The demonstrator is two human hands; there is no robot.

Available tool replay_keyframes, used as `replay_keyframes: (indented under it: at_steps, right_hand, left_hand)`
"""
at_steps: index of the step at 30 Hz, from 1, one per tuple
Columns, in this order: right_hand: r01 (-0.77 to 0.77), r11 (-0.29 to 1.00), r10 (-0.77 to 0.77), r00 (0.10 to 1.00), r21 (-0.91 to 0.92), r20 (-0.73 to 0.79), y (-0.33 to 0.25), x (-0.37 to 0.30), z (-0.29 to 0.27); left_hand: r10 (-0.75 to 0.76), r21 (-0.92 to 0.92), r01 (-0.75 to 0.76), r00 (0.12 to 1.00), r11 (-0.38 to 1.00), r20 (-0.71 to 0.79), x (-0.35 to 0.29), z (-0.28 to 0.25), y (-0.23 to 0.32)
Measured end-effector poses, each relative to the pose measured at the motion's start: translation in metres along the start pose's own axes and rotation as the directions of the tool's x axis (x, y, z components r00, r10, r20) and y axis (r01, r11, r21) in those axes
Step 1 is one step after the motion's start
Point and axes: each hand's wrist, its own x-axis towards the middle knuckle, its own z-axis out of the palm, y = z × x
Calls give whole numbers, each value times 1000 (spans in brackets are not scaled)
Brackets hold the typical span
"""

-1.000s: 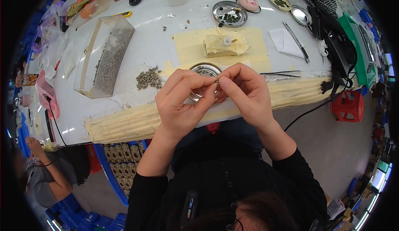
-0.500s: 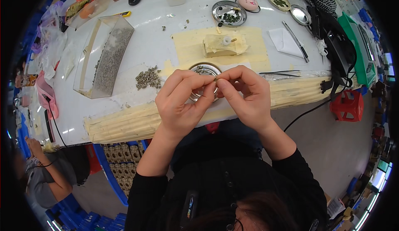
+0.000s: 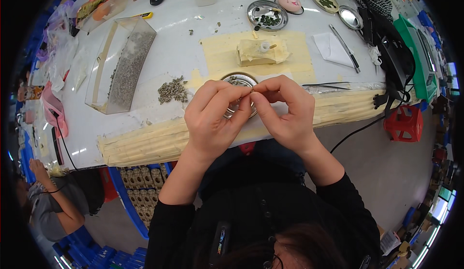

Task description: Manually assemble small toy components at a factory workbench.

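Above a small round metal dish [image 3: 248,79], my left hand [image 3: 216,116] and my right hand [image 3: 288,114] meet fingertip to fingertip. Both are pinched closed around a tiny piece whose kind is too small to make out. Small greyish bits lie in the dish, which the fingers partly cover. Left of my left hand sits a loose pile of small grey-green pieces [image 3: 172,91] on the white table. Beyond the dish, a block wrapped in yellowish tape [image 3: 251,57] carries a small clear cup [image 3: 264,47].
A clear box of grey granules [image 3: 129,70] stands to the left. Tweezers [image 3: 326,84] lie right of my hands, with a pen [image 3: 344,48] farther off. Another metal dish [image 3: 267,15] holds dark green pieces. A person's arm [image 3: 65,206] shows at lower left, a red stool [image 3: 403,123] at right.
My left hand has shifted slightly right and its fingers have adjusted. The right hand's fingers have moved a little. The fingertips remain together over the dish.
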Motion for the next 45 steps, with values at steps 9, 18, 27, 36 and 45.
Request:
replay_keyframes:
  at_steps: [9, 18, 27, 36, 45]
  right_hand:
    - [-153, 978, 148, 988, 139, 46, 1, -1, -1]
    - [-436, 782, 375, 900, 446, 223, -1, -2, -6]
    - [-579, 589, 438, 815, 564, 379, -3, 2, -11]
    - [-684, 410, 451, 727, 603, 518, -2, 5, -16]
    - [-690, 395, 432, 722, 607, 540, -2, 4, -17]
  left_hand:
    - [18, -17, -18, 1000, 1000, -5, 0, 0, -1]
    - [-13, -101, 17, 999, 995, 38, 2, -4, 2]
    - [-58, -176, 67, 997, 982, 54, 3, -8, 0]
    - [-73, -238, 93, 993, 967, 91, 3, -11, 0]
    - [-88, -303, 119, 990, 946, 112, 1, -11, -3]
